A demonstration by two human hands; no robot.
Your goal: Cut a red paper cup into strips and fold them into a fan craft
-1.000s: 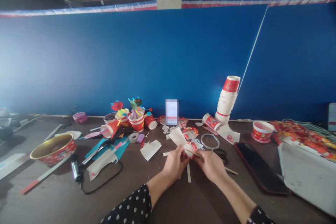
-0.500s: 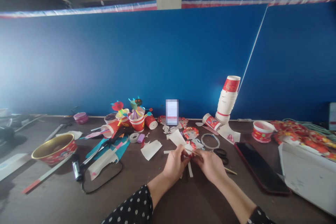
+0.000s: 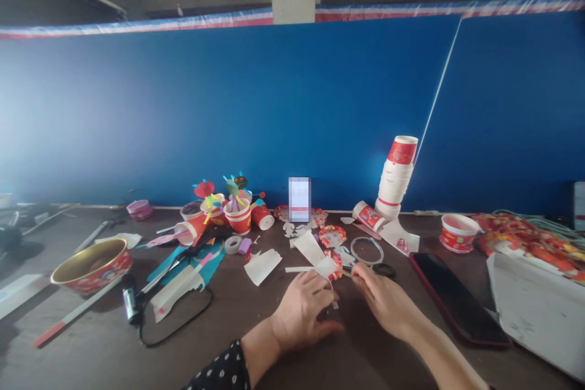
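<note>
My left hand (image 3: 304, 311) is palm down over the table, its thumb spread away from its fingers. Those fingertips reach the edge of a white paper scrap (image 3: 325, 267) and hide part of it. A narrow white paper strip (image 3: 296, 269) lies just beyond the knuckles. On the right, my right hand (image 3: 386, 301) has its fingers closed together around a thin wooden stick (image 3: 346, 272), whose tip pokes out to the left. Red patterned paper cup pieces (image 3: 335, 263) lie ahead between the hands. Black scissors (image 3: 384, 269) sit partly hidden behind my right hand.
A phone (image 3: 457, 298) lies at right beside a white tray (image 3: 539, 311). Stacked paper cups (image 3: 395, 177) lean at the back near a tape ring (image 3: 367, 250). On the left are a red bowl (image 3: 94, 265), a glue gun (image 3: 131, 301) with its cord, and decorated cups (image 3: 237, 217).
My hands have moved apart. The left has turned palm down with its thumb spread and come off the stick; the right has shifted slightly right, keeping the stick.
</note>
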